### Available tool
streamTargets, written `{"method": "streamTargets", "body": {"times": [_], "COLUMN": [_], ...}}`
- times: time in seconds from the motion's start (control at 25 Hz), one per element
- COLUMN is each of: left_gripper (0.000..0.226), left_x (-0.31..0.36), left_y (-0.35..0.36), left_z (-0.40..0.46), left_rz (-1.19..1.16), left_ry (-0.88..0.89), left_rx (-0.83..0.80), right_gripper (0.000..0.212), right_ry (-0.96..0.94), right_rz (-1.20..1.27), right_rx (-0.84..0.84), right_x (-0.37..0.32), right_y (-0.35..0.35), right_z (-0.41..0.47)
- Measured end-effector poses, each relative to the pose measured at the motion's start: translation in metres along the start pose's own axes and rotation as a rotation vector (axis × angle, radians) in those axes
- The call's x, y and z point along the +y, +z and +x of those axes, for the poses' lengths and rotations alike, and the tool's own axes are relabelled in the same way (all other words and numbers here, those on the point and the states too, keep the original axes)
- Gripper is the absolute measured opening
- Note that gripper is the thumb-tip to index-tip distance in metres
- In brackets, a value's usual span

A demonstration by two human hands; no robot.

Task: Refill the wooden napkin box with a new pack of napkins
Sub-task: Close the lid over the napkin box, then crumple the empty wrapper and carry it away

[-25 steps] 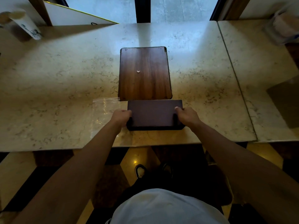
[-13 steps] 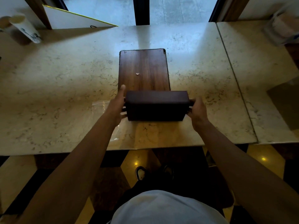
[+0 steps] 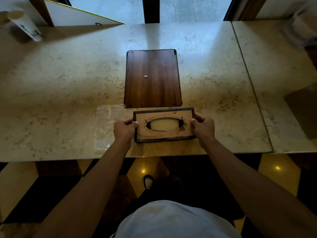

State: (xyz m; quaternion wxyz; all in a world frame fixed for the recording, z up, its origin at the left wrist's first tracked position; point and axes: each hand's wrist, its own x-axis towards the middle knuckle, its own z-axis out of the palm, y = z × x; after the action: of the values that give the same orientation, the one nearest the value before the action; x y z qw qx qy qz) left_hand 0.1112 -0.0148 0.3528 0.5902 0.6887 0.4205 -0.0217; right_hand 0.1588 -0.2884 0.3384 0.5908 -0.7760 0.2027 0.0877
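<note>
The wooden napkin box (image 3: 164,136) lies near the table's front edge, its pale face with an oval slot turned up toward me. Through the slot I see a pale surface, and I cannot tell whether it is napkins or the table. My left hand (image 3: 124,128) grips the box's left end and my right hand (image 3: 203,125) grips its right end. An empty clear plastic wrapper (image 3: 108,126) lies flat just left of the box, partly under my left hand. The box's flat dark wooden panel (image 3: 152,79) lies on the table right behind the box.
The marble table (image 3: 60,86) has a seam at the right (image 3: 248,74). A white paper cup (image 3: 24,25) and a white board (image 3: 77,16) sit at the back left; a blurred pale bundle (image 3: 303,26) is at the back right.
The box showed its dark solid side a second ago; both hands lifted it and turned it over, so its pale slotted face is up now. The panel and wrapper stayed put.
</note>
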Motion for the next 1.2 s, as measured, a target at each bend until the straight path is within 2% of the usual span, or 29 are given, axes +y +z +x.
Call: {"method": "streamTargets", "body": {"times": [0.24, 0.6, 0.88, 1.0, 1.08, 1.2], "left_gripper": [0.036, 0.035, 0.036, 0.03, 0.023, 0.016], "left_x": [0.011, 0.014, 0.014, 0.018, 0.026, 0.037], "left_y": [0.007, 0.005, 0.003, -0.001, -0.008, -0.03], "left_z": [0.008, 0.016, 0.01, 0.009, 0.01, 0.011], "left_rz": [0.154, 0.09, 0.18, 0.244, 0.235, 0.149], "left_ry": [0.001, -0.093, -0.012, 0.019, 0.052, 0.073], "left_rx": [0.024, -0.013, 0.0, -0.011, -0.004, 0.019], "right_gripper": [0.034, 0.036, 0.039, 0.048, 0.055, 0.047], "right_ry": [0.033, 0.03, -0.011, -0.003, -0.069, -0.275], "right_rz": [-0.122, -0.163, -0.226, -0.407, -0.521, -0.52], "right_rx": [0.05, 0.044, -0.006, 0.023, 0.062, -0.011], "right_x": [0.004, 0.002, -0.003, -0.018, -0.036, -0.064], "right_y": [0.001, 0.0, -0.003, -0.001, 0.007, 0.039], "right_z": [0.003, 0.0, -0.004, -0.003, -0.003, -0.01]}}
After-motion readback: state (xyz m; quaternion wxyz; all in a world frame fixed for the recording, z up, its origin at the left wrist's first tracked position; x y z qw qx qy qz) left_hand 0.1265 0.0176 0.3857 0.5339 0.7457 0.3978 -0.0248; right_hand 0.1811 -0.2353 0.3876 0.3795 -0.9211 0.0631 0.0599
